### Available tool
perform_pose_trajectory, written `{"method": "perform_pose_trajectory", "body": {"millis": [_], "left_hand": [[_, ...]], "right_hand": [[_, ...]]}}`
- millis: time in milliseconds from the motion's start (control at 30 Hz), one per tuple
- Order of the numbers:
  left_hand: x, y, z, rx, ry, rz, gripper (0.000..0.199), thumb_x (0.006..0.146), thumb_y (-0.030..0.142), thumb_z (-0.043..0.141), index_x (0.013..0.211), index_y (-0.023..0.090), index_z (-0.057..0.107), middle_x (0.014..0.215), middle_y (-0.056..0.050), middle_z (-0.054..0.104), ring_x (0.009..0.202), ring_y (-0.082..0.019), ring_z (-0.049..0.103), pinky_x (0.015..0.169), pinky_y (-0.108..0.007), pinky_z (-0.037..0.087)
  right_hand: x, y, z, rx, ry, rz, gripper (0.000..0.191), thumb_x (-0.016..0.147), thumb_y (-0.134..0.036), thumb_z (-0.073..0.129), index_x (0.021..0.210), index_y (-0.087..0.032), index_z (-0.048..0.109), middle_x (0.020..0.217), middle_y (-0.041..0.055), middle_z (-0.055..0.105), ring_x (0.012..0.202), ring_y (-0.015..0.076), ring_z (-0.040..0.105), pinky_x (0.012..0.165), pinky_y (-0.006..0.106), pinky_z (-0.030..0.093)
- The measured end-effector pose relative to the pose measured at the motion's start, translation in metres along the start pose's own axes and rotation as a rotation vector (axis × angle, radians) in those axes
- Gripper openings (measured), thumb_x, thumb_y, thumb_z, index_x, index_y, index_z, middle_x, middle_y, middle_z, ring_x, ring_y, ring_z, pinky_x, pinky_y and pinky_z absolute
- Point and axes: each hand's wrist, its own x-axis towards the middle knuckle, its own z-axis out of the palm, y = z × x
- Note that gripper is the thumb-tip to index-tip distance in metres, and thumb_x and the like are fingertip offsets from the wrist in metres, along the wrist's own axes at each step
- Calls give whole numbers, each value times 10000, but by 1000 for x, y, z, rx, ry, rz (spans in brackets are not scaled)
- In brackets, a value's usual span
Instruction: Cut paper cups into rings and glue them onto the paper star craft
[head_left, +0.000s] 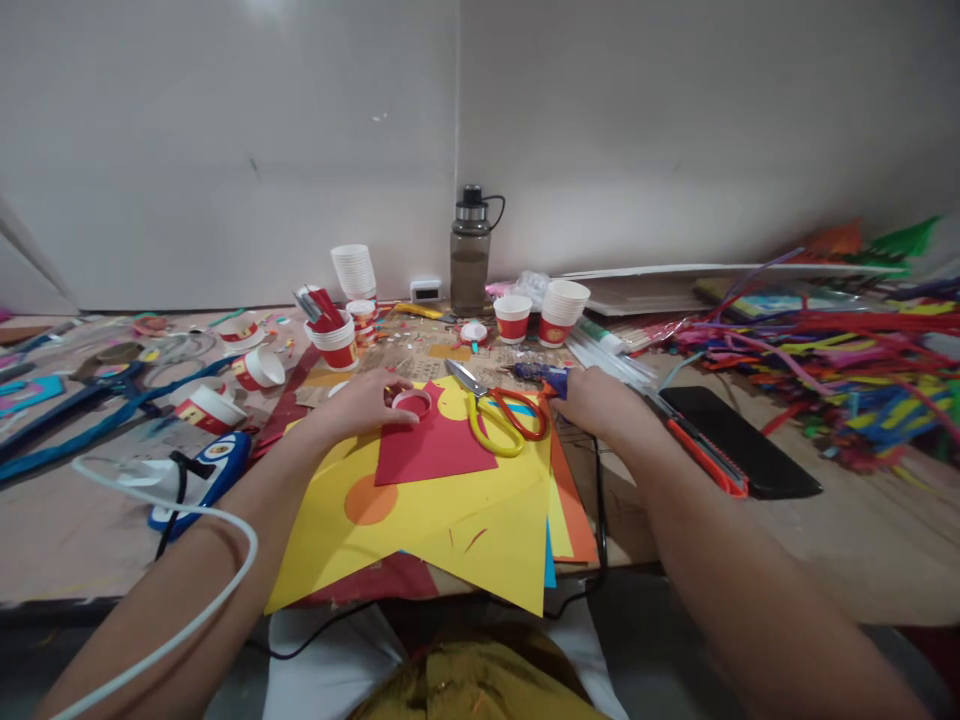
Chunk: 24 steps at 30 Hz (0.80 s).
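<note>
My left hand (371, 405) is closed at the edge of a small round paper cup piece (412, 402), red inside with a pale rim, above red paper (435, 450). My right hand (589, 395) is wrapped round a blue hot glue gun (551, 378), its dark nozzle pointing left and a black cord trailing below. Between my hands lie scissors (491, 415) with one yellow and one orange handle, blades pointing away. Under them are yellow paper sheets (487, 535), with an orange paper circle (371, 500) on top.
Paper cups (512, 320) and a water bottle (470, 260) stand at the back. A phone (739, 440) and a red utility knife (705, 455) lie right, near piled coloured strips (832, 350). Left are a blue-and-white power strip (202, 485), large blue scissors (127, 395) and a white cable (244, 570).
</note>
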Motion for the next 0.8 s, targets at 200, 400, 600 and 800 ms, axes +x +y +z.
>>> {"method": "perform_pose_trajectory", "body": {"millis": [200, 400, 600, 800], "left_hand": [[-1, 1, -1, 29, 4, 17, 604, 675, 589, 665, 1160, 229, 642, 1106, -64, 660, 921, -224, 624, 735, -290, 475], [0, 0, -1, 52, 7, 33, 602, 681, 592, 659, 1154, 220, 642, 1099, -68, 659, 929, -222, 620, 747, -286, 470], [-2, 2, -3, 25, 11, 35, 593, 677, 577, 673, 1147, 217, 648, 1122, -83, 656, 958, -239, 611, 781, -312, 466], [-1, 0, -2, 11, 9, 32, 647, 646, 594, 695, 1162, 208, 641, 1115, -84, 658, 917, -227, 619, 770, -304, 476]], "right_hand": [[5, -2, 3, 55, 31, 55, 358, 761, -343, 579, 1014, -104, 664, 971, 197, 703, 884, 290, 675, 651, 297, 458], [13, 7, 1, 268, 70, 107, 389, 755, -349, 565, 1060, -112, 611, 1001, 178, 696, 888, 272, 657, 593, 274, 417], [11, 9, -8, 476, 188, 113, 376, 759, -342, 547, 1063, -123, 579, 942, 152, 691, 791, 249, 629, 609, 286, 420], [13, 9, -10, 681, 399, 82, 356, 768, -327, 497, 1053, -130, 578, 903, 119, 660, 758, 233, 599, 643, 313, 452]]}}
